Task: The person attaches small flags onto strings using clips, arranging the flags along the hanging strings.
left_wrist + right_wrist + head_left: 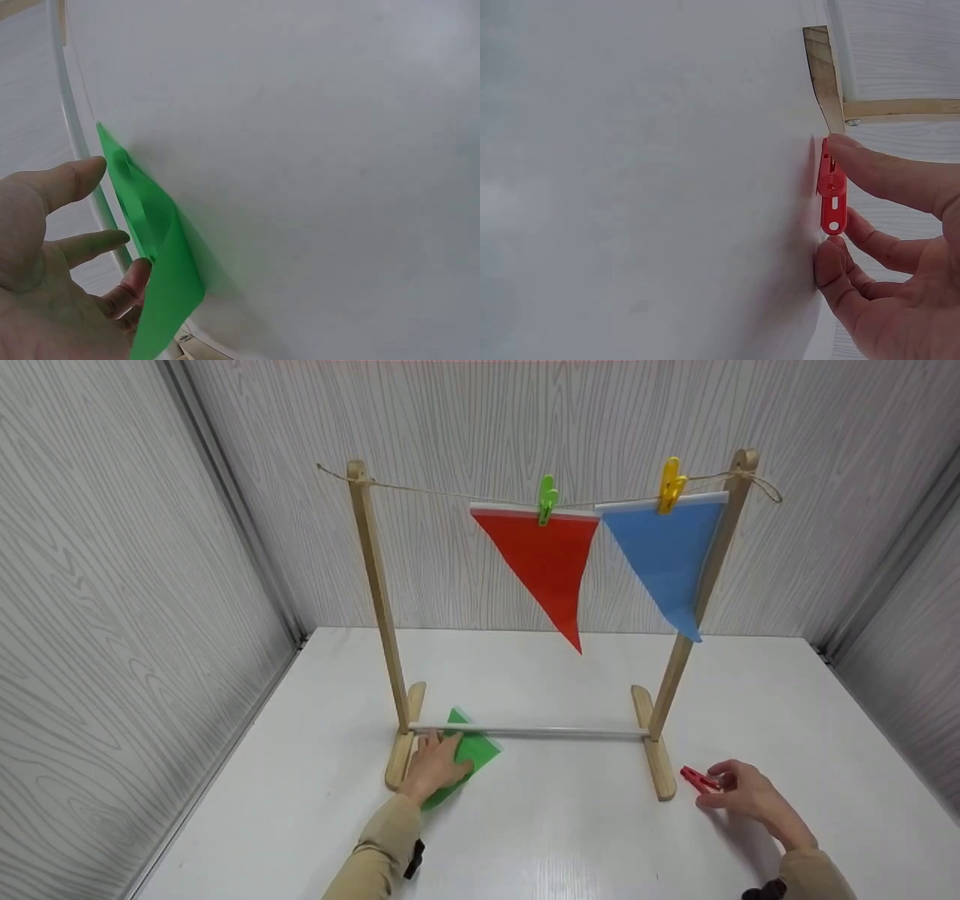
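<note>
In the head view my left hand (435, 765) lies over a green pennant flag (474, 748) on the table, by the left foot of a wooden stand. Its fingers are spread and relaxed; in the left wrist view they touch the flag (171, 289), which bends up in front of the fingertips. At the right, my right hand (746, 793) reaches to a red clothespin (697, 778) near the table top. Thumb and fingers stand apart about the clothespin (832, 191) in the right wrist view, with the thumb tip right at one end.
A wooden stand, with a left post (379, 607) and a right post (712, 562), carries a twine line (427, 492). A green clothespin (547, 499) holds a red pennant (551, 559); a yellow one (670, 487) holds a blue pennant (667, 547). A white rod (555, 731) joins the feet.
</note>
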A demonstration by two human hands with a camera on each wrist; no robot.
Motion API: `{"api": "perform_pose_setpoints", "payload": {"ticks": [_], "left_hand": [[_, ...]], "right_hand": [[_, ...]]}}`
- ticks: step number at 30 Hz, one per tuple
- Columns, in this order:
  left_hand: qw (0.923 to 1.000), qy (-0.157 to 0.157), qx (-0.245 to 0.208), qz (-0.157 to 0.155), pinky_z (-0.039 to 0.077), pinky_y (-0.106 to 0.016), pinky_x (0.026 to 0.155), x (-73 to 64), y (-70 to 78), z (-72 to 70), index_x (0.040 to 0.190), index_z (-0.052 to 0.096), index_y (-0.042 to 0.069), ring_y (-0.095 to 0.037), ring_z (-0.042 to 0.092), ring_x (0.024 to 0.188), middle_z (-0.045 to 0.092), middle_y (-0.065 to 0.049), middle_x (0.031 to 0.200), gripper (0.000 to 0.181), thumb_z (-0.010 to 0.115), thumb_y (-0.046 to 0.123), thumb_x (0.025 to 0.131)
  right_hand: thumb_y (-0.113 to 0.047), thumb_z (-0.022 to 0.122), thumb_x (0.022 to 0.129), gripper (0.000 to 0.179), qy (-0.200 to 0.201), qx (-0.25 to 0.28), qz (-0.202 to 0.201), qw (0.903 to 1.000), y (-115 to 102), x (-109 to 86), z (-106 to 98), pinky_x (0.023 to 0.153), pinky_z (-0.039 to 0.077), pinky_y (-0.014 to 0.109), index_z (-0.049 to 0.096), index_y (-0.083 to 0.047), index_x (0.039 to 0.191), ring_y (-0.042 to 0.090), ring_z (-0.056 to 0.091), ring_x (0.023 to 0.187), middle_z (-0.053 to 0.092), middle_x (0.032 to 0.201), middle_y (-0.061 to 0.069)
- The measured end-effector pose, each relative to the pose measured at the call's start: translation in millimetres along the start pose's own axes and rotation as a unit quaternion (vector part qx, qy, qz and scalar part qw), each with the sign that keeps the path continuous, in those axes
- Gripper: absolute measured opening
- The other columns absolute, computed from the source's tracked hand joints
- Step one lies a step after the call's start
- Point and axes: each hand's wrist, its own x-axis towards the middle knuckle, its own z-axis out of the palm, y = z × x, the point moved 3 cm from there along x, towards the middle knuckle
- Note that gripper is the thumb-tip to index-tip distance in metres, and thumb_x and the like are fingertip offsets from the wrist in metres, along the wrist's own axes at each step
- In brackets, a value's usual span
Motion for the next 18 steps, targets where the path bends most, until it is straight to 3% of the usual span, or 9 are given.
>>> {"api": "perform_pose_setpoints", "payload": {"ticks": [5, 11, 18], "left_hand": [[0.9997, -0.009, 0.021, 0.005, 0.039, -0.059, 0.105, 1.0, 0.9, 3.2, 0.145, 0.051, 0.002, -0.04, 0.037, 0.122, 0.038, -0.031, 0.141, 0.055, 0.065, 0.017, 0.093], [0.9995, -0.022, 0.023, 0.005, 0.034, -0.063, 0.111, 2.1, 2.5, 3.9, 0.145, 0.053, 0.005, -0.042, 0.035, 0.129, 0.035, -0.031, 0.148, 0.053, 0.062, 0.012, 0.093], [0.9991, -0.026, 0.027, 0.018, 0.035, -0.06, 0.106, 2.2, 7.2, 6.7, 0.142, 0.056, 0.007, -0.038, 0.036, 0.12, 0.04, -0.027, 0.14, 0.05, 0.061, 0.01, 0.093]], "right_hand": [[-0.022, 0.082, 0.082, 0.061, 0.003, -0.027, -0.019, 0.9995, -0.1, -0.1, 0.8, 0.075, 0.045, 0.03, 0.053, 0.01, 0.125, 0.026, 0.054, 0.096, 0.06, 0.108, 0.02], [-0.015, 0.081, 0.081, 0.053, 0.009, -0.052, -0.03, 0.9981, -1.5, 0.4, -0.5, 0.075, 0.051, 0.033, 0.056, 0.011, 0.12, 0.026, 0.056, 0.093, 0.062, 0.103, 0.02], [-0.008, 0.076, 0.082, 0.041, 0.024, -0.05, -0.04, 0.9977, -1.9, 0.4, 1.1, 0.071, 0.05, 0.031, 0.06, 0.013, 0.114, 0.024, 0.058, 0.088, 0.065, 0.098, 0.018]]}}
